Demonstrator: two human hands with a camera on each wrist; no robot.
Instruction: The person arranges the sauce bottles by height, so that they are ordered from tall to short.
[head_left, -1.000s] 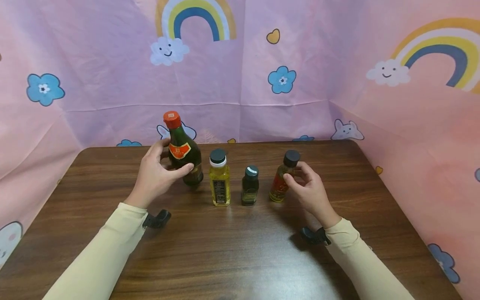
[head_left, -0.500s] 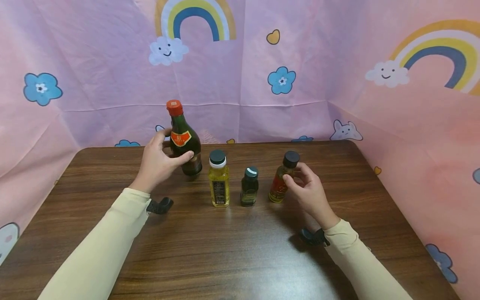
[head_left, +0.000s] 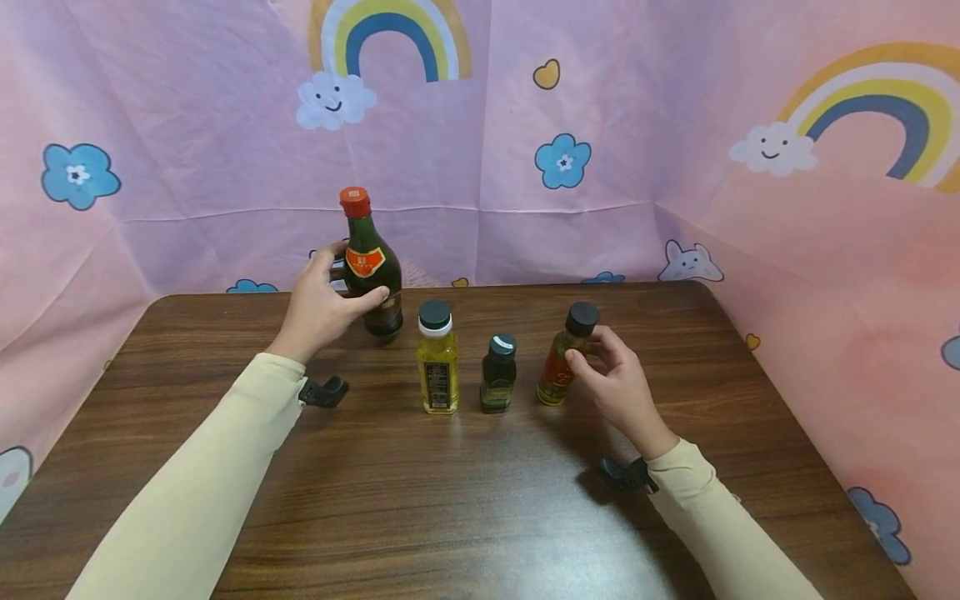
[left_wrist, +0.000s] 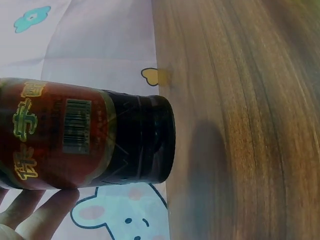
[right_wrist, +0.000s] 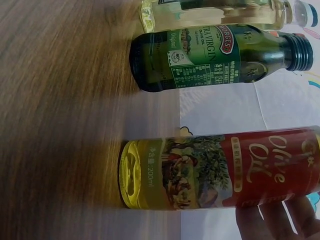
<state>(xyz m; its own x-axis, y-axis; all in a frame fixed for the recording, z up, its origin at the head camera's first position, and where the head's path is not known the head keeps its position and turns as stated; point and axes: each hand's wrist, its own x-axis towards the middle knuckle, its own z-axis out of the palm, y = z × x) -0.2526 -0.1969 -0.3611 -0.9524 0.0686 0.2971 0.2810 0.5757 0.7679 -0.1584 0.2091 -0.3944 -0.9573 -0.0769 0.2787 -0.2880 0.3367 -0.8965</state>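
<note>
My left hand (head_left: 318, 304) grips a dark green glass bottle (head_left: 372, 279) with a red cap and an orange-red neck label. Its base hangs above the table, and in the left wrist view a shadow (left_wrist: 210, 170) lies apart from the base. On the right, my right hand (head_left: 617, 379) holds a small olive oil bottle (head_left: 557, 371) with a black cap and red label, thumb in front and fingers on its far side. In the right wrist view the olive oil bottle (right_wrist: 225, 170) shows its printed label, with several fingers (right_wrist: 270, 220) against its side.
Between the hands stand a clear bottle of yellow oil (head_left: 438, 375) with a dark green cap and a smaller dark green olive oil bottle (head_left: 498, 379). All are at a brown wooden table (head_left: 450, 517). A patterned pink and purple cloth (head_left: 622, 125) hangs behind and beside it.
My left hand has raised the dark green bottle and carried it farther back, and it leans less now. The right hand and its olive oil bottle have stayed in place.
</note>
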